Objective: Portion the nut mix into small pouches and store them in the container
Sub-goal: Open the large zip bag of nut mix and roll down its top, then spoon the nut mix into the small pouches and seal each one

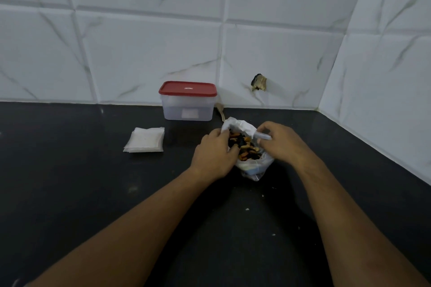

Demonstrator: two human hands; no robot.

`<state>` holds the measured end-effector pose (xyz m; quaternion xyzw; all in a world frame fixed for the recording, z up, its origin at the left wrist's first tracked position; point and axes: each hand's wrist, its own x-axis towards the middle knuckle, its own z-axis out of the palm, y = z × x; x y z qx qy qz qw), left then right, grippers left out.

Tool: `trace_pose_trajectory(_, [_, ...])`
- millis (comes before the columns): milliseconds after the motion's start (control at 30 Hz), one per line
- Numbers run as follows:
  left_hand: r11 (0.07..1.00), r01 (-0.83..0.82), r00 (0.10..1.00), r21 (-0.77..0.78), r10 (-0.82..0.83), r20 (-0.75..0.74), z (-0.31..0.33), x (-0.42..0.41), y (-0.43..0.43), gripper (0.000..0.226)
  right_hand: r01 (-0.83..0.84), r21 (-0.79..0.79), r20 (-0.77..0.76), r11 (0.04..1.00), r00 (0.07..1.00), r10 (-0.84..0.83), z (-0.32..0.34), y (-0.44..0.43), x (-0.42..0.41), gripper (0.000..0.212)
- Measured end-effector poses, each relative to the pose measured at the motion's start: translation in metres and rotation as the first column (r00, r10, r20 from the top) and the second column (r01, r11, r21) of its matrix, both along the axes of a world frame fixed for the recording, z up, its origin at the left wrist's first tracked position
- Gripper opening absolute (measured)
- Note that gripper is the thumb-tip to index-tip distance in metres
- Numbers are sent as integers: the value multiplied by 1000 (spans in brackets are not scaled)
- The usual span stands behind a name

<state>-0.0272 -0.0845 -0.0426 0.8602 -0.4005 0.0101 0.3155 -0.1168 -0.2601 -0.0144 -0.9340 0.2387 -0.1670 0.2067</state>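
A clear plastic bag [254, 168] of nut mix [246, 145] stands on the black counter, mouth open. My left hand [213, 154] grips the bag's left rim, fingers curled into the opening. My right hand [279, 143] pinches the right rim near its rolled edge. A stack of small white pouches [145, 140] lies flat to the left of the bag. Behind it stands a clear container [187, 109] with a red lid [187, 88], shut, against the wall.
The black counter [93, 193] runs into a corner of white marble-look tiles. A wooden spoon handle [220, 112] shows behind the bag. A chipped hole [258, 82] marks the wall. Small crumbs [247, 209] lie near my right forearm.
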Motion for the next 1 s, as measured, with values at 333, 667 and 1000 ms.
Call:
trace_pose_trajectory(333, [989,-63,998,-136,62,-11,19,26,33,49,-28,-187,218,982,973,69,8,34,9,25])
trace_pose_trajectory(667, [912,-250,966,327,213,146,16,85,121,60,-294,-348,-31,890,953,303,24,121,51,23])
trace_pose_trajectory(1000, [867,-158,985,472,105,137,3,52,171,61,-436,-285,-210,853,897,389,15,169,59,22])
